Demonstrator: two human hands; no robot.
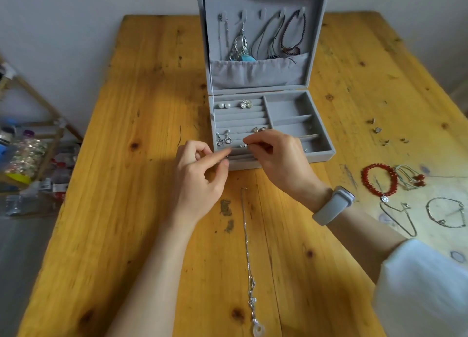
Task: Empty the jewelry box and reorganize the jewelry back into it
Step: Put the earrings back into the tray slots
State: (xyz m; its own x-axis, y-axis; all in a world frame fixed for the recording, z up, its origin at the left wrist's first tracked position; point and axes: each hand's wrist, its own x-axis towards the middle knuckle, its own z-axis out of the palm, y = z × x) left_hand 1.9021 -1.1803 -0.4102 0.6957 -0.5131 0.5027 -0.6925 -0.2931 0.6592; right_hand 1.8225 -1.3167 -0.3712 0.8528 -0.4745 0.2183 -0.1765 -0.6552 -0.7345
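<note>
No readable writing anywhere in view.

Neither the grey jewelry box (pixel 266 157) just beyond the fingertips nor the grey wristband (pixel 333 206) behind the right hand's (pixel 274 157) fingers carries a legible letter, number or brand. The containers on the shelf (pixel 30 154) far to the left of the fingers are too blurred for any label to be made out.

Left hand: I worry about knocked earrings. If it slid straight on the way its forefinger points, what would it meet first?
Probably the right hand's fingertips, just past the left hand, over the grey velvet jewelry box's front ring rolls; depth is uncertain.
</note>
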